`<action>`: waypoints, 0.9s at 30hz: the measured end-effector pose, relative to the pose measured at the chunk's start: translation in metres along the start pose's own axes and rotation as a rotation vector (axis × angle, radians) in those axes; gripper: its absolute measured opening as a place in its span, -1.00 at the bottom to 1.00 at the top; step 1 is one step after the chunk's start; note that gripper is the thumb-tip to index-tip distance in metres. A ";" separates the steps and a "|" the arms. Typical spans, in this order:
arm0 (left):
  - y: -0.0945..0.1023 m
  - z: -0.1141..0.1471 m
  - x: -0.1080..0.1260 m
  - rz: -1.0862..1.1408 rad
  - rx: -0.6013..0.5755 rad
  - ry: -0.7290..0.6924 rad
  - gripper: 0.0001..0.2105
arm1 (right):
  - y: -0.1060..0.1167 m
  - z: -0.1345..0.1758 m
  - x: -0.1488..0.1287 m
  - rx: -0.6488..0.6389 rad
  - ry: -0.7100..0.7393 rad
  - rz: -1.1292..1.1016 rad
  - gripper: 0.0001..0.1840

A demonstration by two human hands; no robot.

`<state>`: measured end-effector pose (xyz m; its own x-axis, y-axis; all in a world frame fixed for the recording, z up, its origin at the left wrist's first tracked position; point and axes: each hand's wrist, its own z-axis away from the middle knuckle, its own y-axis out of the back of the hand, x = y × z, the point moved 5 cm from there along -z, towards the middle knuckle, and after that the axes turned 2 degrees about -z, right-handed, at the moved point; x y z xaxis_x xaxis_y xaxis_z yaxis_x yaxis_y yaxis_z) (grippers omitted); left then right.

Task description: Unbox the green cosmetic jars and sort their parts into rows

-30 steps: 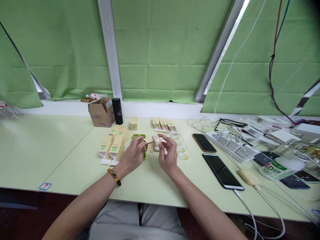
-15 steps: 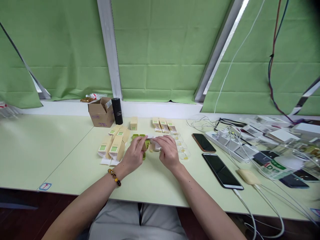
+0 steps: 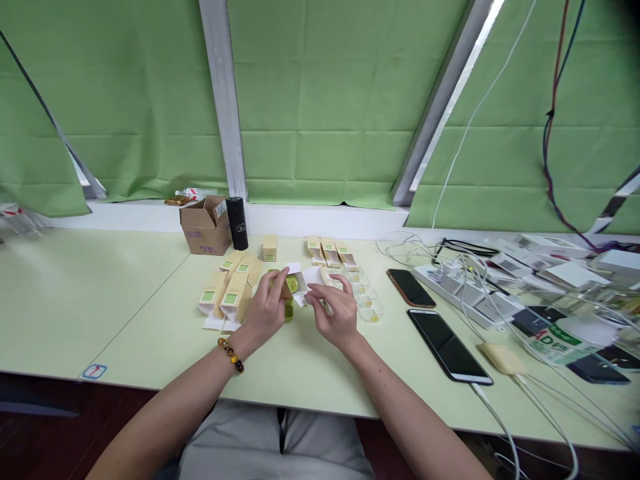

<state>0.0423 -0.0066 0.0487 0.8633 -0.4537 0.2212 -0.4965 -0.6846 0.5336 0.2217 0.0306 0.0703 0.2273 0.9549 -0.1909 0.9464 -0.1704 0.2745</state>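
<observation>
My left hand (image 3: 267, 308) is closed around a small cardboard box (image 3: 291, 285), held tilted with its open end and white flaps facing right. Just right of those flaps is my right hand (image 3: 336, 312), its fingers bent but apart, the tips close to a flap. Whether they touch it I cannot tell. Small green containers (image 3: 289, 311) show below and behind the held box. To the left lie several tan boxes (image 3: 237, 293) with green labels and white flaps out. Clear plastic pieces (image 3: 369, 310) with yellow spots sit right of my right hand.
Three tan boxes (image 3: 329, 253) and a single box (image 3: 270, 248) stand farther back. A brown carton (image 3: 206, 230) and black bottle (image 3: 237, 223) are at the back left. Two phones (image 3: 449, 347), a power strip (image 3: 460, 293) and tangled cables crowd the right.
The white flaps of the held box now show spread open. My right hand has drawn slightly away from the box and its fingers have loosened. The view has shifted slightly.
</observation>
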 end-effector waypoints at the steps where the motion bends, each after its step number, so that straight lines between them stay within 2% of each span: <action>1: 0.000 0.000 0.001 -0.022 0.000 -0.016 -0.27 | -0.001 0.000 0.002 -0.002 -0.026 0.037 -0.70; 6: 0.003 -0.003 0.009 -0.132 0.014 -0.126 -0.32 | -0.006 0.003 0.006 0.026 -0.145 0.188 -0.94; 13: 0.002 -0.002 0.027 -0.208 0.048 -0.294 -0.40 | -0.013 0.007 0.006 0.016 -0.237 0.198 -0.93; 20: 0.003 -0.003 0.018 -0.203 0.076 -0.236 -0.42 | -0.010 0.010 0.013 0.128 -0.459 -0.125 -0.87; 27: 0.003 -0.003 0.006 -0.194 0.060 -0.149 -0.32 | -0.015 0.017 0.034 0.229 -0.741 -0.491 -0.71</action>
<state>0.0463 -0.0096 0.0539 0.9222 -0.3868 -0.0058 -0.3313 -0.7974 0.5043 0.2192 0.0611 0.0441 -0.1984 0.5461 -0.8139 0.9799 0.0936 -0.1761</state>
